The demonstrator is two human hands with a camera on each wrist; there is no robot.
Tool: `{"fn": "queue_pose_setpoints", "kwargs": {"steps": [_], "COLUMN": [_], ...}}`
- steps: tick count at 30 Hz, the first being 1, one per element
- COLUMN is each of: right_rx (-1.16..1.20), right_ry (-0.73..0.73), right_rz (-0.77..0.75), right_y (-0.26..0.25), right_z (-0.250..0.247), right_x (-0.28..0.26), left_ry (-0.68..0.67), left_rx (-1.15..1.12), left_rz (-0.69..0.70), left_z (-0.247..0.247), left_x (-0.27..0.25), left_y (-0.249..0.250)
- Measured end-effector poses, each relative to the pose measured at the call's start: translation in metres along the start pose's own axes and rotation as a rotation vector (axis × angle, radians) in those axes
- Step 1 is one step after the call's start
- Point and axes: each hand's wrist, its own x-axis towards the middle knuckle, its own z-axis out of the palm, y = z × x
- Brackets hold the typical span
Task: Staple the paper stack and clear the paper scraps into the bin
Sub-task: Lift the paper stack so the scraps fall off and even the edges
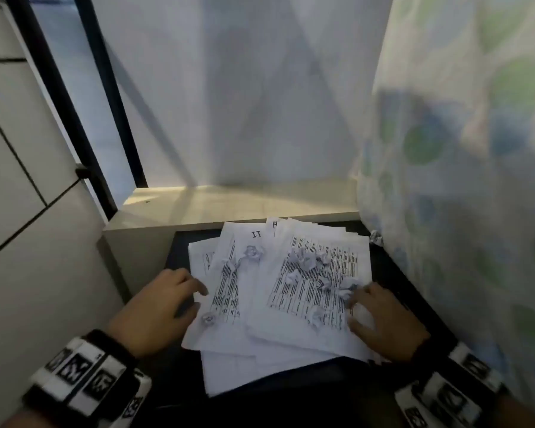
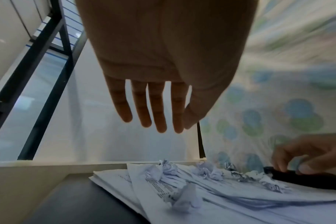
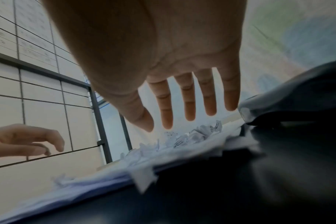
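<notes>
A loose, fanned-out stack of printed paper sheets (image 1: 260,335) lies on a dark table (image 1: 393,267). Several crumpled paper scraps (image 1: 305,261) are scattered over the sheets, and one scrap (image 1: 208,318) lies near my left thumb. My left hand (image 1: 195,296) sits at the stack's left edge with its fingers straight and holds nothing (image 2: 153,121). My right hand (image 1: 357,310) rests on the stack's right edge with fingers spread (image 3: 182,119). Its fingertips touch a black stapler-like object (image 2: 297,177). No bin is in view.
A beige ledge (image 1: 229,205) runs behind the table below a white blind. A dotted curtain (image 1: 460,180) hangs close along the right side, with one scrap (image 1: 376,237) at its foot. A tiled wall (image 1: 28,180) and a black frame (image 1: 59,103) stand on the left.
</notes>
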Motion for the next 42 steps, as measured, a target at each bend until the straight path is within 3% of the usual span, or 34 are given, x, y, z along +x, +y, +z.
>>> {"fn": "queue_pose_setpoints", "kwargs": {"steps": [7, 12, 17, 24, 27, 37, 39, 42], "right_rx": [-0.092, -0.14, -0.16, -0.116, -0.104, -0.127, -0.071, -0.078], "right_ry": [-0.146, -0.127, -0.135, -0.205, -0.228, -0.354, -0.3, -0.135], "right_rz": [0.241, 0.331, 0.386, 0.384, 0.32, 0.098, 0.11, 0.263], "right_y": [-0.016, -0.012, -0.002, -0.003, -0.013, -0.042, -0.04, -0.028], "right_z": [-0.019, -0.027, -0.026, -0.01, 0.0, 0.012, 0.01, 0.005], "right_x": [0.044, 0.073, 0.102, 0.134, 0.138, 0.139, 0.14, 0.141], "left_ry": [-0.13, -0.257, -0.261, -0.246, -0.193, -0.235, -0.213, -0.19], "left_rx": [-0.024, 0.006, -0.083, -0.2, -0.187, -0.222, -0.24, -0.293], "left_rz": [-0.202, -0.418, -0.556, -0.633, -0.664, -0.689, -0.685, -0.737], "left_z": [0.012, 0.024, 0.032, 0.043, 0.042, 0.042, 0.041, 0.04], "left_x": [0.036, 0.069, 0.099, 0.127, 0.129, 0.124, 0.12, 0.117], "left_y": [0.005, -0.005, -0.013, -0.017, -0.016, -0.026, -0.027, -0.031]}}
